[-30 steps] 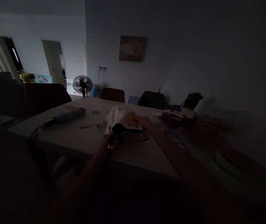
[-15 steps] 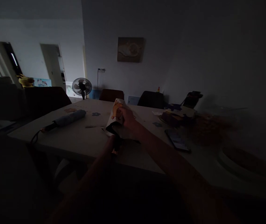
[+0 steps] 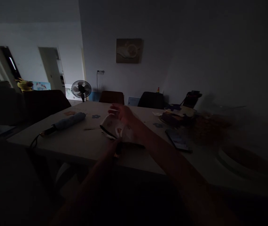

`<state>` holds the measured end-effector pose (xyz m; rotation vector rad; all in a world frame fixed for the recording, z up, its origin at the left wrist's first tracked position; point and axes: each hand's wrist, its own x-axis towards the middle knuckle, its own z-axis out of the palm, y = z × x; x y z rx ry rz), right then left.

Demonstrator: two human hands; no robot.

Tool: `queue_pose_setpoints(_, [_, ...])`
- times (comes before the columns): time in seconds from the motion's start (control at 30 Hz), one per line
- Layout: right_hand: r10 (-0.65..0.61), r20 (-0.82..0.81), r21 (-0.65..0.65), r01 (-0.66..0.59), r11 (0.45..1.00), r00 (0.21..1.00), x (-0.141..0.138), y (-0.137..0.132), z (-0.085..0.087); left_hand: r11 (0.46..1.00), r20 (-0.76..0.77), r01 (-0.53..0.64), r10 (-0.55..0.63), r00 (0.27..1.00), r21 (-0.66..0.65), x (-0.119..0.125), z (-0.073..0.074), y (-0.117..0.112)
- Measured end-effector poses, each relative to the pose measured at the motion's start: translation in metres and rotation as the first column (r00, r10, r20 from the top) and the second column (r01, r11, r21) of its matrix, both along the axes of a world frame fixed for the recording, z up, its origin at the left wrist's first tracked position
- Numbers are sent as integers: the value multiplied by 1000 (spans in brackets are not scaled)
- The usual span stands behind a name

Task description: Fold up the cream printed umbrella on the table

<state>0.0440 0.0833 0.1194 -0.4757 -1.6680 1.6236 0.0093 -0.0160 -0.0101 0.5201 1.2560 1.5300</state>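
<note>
Right hand (image 3: pixel 122 113) spread over pale folded umbrella (image 3: pixel 111 127); left hand (image 3: pixel 115 147) grips its handle; wrapping unfinished, strap seemingly unfastened.

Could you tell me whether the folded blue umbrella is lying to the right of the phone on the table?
No, the folded umbrella lies on the table far left of the phone.

one desk (image 3: pixel 77 142) carries one folded umbrella (image 3: pixel 64 121), one phone (image 3: pixel 178 140) and one pale printed bag (image 3: pixel 115 128). two hands, the left hand (image 3: pixel 115 147) and the right hand (image 3: pixel 122 113), are at that bag. behind stand one fan (image 3: pixel 81 89), one wall picture (image 3: pixel 129 51) and two chairs (image 3: pixel 111 96).
</note>
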Motion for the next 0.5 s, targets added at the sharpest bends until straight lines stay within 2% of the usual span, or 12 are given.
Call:
queue_pose_setpoints(0.07, [1,-70,-45,-4,999,998,13,5,11,999,36,41,-40,999,-31,-2,5,-1])
queue_pose_setpoints(0.13, [-144,-57,17,145,989,988,31,18,15,991,132,122,-115,985,-48,-6,9,-4])
queue_pose_setpoints(0.2, [-335,-21,162,334,929,942,52,36,7,980,272,195,-182,945,-24,-10,14,-8])
queue_pose_setpoints(0.3, [-609,3,316,577,753,793,81,64,-20,973,443,220,-227,867,68,-15,18,-13])
queue_pose_setpoints(0.37, [-671,43,388,607,694,740,93,75,-42,976,484,195,-220,847,102,-16,18,-16])
queue_pose_setpoints(0.5, [-622,99,439,526,728,777,97,78,-79,968,491,186,-245,836,166,-16,13,-15])
